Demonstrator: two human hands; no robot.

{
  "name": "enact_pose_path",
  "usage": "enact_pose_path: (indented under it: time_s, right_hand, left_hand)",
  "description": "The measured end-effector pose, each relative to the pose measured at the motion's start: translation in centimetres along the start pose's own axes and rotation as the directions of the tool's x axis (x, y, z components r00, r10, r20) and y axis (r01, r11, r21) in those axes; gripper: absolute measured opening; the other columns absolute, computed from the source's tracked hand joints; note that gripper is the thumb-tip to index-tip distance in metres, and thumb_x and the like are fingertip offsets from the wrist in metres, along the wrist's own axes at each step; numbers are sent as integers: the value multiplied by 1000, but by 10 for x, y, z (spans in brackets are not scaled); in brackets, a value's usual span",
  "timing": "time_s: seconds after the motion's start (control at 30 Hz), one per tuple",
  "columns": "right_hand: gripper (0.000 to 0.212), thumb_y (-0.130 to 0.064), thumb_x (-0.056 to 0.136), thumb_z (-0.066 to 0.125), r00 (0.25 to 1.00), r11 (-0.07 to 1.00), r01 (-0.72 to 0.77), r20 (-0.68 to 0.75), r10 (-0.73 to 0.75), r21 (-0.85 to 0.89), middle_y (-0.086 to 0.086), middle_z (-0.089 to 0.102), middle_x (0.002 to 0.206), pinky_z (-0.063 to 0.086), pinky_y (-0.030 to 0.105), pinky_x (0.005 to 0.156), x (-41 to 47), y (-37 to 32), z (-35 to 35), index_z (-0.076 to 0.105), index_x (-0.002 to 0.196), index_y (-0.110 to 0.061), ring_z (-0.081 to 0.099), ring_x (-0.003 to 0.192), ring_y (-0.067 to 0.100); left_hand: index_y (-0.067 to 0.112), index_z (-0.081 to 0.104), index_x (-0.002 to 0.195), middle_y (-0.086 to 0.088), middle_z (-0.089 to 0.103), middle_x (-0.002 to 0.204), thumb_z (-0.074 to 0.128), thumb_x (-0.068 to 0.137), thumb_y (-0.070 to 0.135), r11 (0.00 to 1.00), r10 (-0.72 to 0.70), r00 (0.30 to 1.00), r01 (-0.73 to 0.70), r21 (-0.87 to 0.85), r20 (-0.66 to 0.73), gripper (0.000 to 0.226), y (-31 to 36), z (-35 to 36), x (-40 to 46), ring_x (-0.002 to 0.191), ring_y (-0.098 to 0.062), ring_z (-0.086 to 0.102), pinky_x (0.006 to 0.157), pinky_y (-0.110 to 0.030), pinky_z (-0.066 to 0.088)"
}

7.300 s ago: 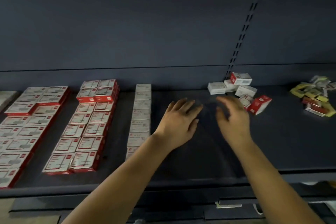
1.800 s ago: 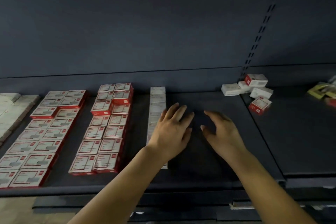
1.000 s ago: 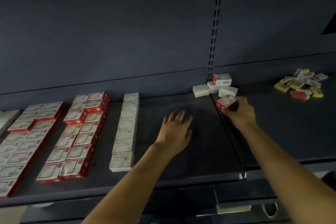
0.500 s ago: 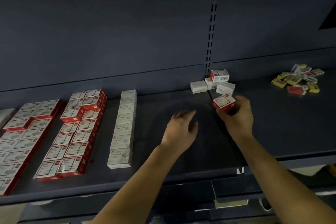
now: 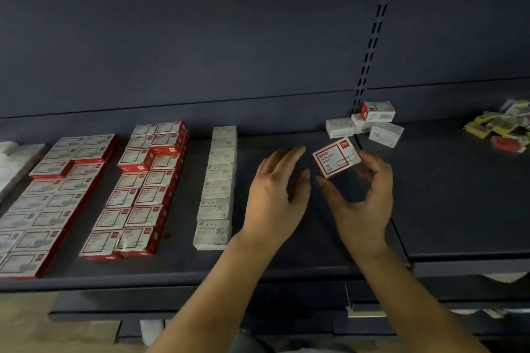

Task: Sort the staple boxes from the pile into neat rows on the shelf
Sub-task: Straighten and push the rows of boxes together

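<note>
My right hand [image 5: 358, 198] holds a red and white box [image 5: 336, 157] by its fingertips, lifted a little above the dark shelf [image 5: 286, 261]. Just left of it, my left hand [image 5: 276, 195] hovers open with fingers spread, palm down, touching nothing. A small pile of boxes [image 5: 365, 125] lies at the back by the shelf upright. To the left runs a single row of white boxes [image 5: 217, 186], then double rows of red and white boxes [image 5: 140, 189].
More red and white boxes [image 5: 43, 203] fill the far left of the shelf. A heap of yellow and red small boxes [image 5: 502, 129] lies at the far right on the neighbouring shelf panel. The shelf's front edge runs below my wrists.
My right hand has lifted the red and white box from near the pile and brought it left toward my left hand, which opened and rose slightly.
</note>
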State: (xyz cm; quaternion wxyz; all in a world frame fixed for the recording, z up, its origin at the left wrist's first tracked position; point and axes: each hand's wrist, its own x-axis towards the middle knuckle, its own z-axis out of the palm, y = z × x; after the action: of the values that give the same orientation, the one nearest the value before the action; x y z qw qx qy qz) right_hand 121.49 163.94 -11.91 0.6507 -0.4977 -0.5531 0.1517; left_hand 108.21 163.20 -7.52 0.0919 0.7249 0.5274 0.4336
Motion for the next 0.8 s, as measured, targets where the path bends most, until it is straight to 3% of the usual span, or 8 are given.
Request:
enact_pose_path:
  time_s: [0.13,0.23,0.33,0.43,0.6,0.7,0.8]
  right_hand:
    - [54,-34,70,65,994,997,70,81,-68,-27,-7,46,108,34,4,87,-13,-15,25,42,116,-18,45,98,-2]
    - [45,-28,72,58,986,992,121,119,-117,-31,-15,43,103,35,4,86,-23,-28,47,42,113,-18,43,101,-14]
    - [47,-28,70,61,980,993,119,161,-117,0,-22,40,104,36,5,87,-31,-42,70,44,113,-20,45,101,-11]
    - [48,-28,70,63,976,993,114,187,-115,14,-17,43,106,38,7,89,-40,-51,91,45,113,-21,47,101,0]
    - [59,-13,66,74,958,993,115,266,-107,-13,0,49,109,41,12,90,-51,-59,120,44,117,-21,50,103,9]
    - [69,-10,69,71,926,983,166,357,-127,-81,2,43,118,31,9,98,-53,-64,137,34,127,-17,40,113,5]
    - [71,-16,75,64,907,974,177,408,-107,-139,7,40,129,25,12,103,-55,-70,149,26,136,-18,29,119,2]
  left_hand:
    - [3,58,123,-13,55,128,51,84,39,986,100,995,-101,129,12,53,-6,-24,0,117,-28,51,94,-26,38]
    - [3,61,119,-13,58,121,53,77,44,969,124,992,-127,213,25,59,-17,-41,0,110,-30,54,87,-28,44]
    - [3,63,113,-11,61,110,51,75,39,958,133,991,-129,258,1,53,-32,-59,-1,103,-22,50,76,-32,52]
    - [3,63,113,-10,61,107,49,77,35,959,103,995,-98,267,-8,50,-50,-74,-5,100,-19,47,71,-31,52]
    - [1,67,105,-12,63,99,50,79,26,958,114,993,-107,267,-11,40,-72,-98,-8,87,-30,62,65,-31,53]
    - [0,68,102,-14,64,97,62,74,15,950,130,991,-129,283,14,32,-94,-115,-3,82,-33,63,64,-33,54]
    - [0,67,108,-16,64,104,59,78,17,934,109,988,-138,328,107,36,-125,-134,10,90,-35,63,75,-38,53]
